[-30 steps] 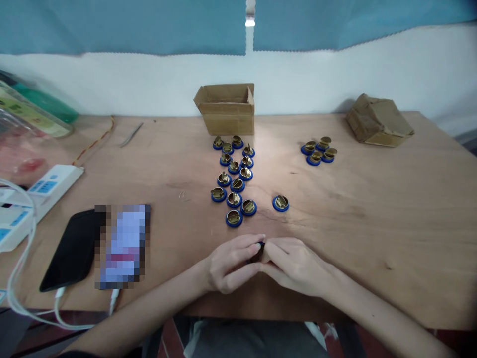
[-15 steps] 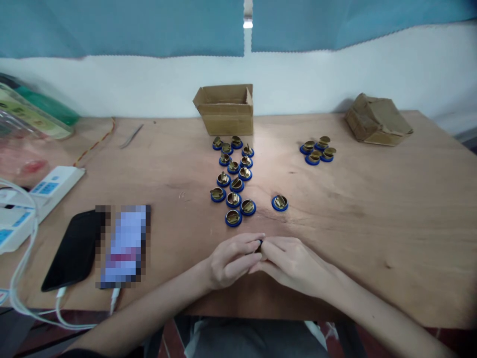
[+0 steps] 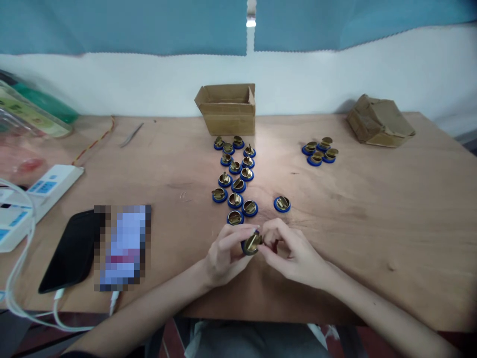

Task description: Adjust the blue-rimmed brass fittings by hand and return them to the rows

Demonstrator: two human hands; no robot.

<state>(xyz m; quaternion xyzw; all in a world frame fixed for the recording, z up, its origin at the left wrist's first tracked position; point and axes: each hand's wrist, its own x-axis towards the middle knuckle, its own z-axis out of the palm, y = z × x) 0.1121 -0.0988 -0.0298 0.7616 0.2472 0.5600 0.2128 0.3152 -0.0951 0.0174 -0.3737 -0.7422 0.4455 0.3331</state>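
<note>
Just above the table's front part, my left hand [image 3: 225, 254] holds a round blue-rimmed piece with a brass clip back [image 3: 253, 242], its brass side turned up toward me. My right hand [image 3: 292, 251] pinches the right edge of its brass part between thumb and forefinger. Beyond my hands lies a cluster of several similar pieces [image 3: 235, 200], brass side up. One single piece [image 3: 282, 203] sits apart to the right of the cluster. Farther back on the right is a small group of such pieces [image 3: 316, 158] with their brass flaps raised.
An open cardboard box [image 3: 229, 119] stands against the wall, and a crumpled one [image 3: 380, 122] lies at the back right. On the left are two phones on cables, one black [image 3: 70, 251], one blurred [image 3: 124, 248], a white power strip [image 3: 48, 194], tweezers [image 3: 132, 135] and plastic packaging [image 3: 33, 109].
My hands were close together, mostly covering the piece. Now it is tilted so its brass back shows, and my right hand has opened out a little around its edge.
</note>
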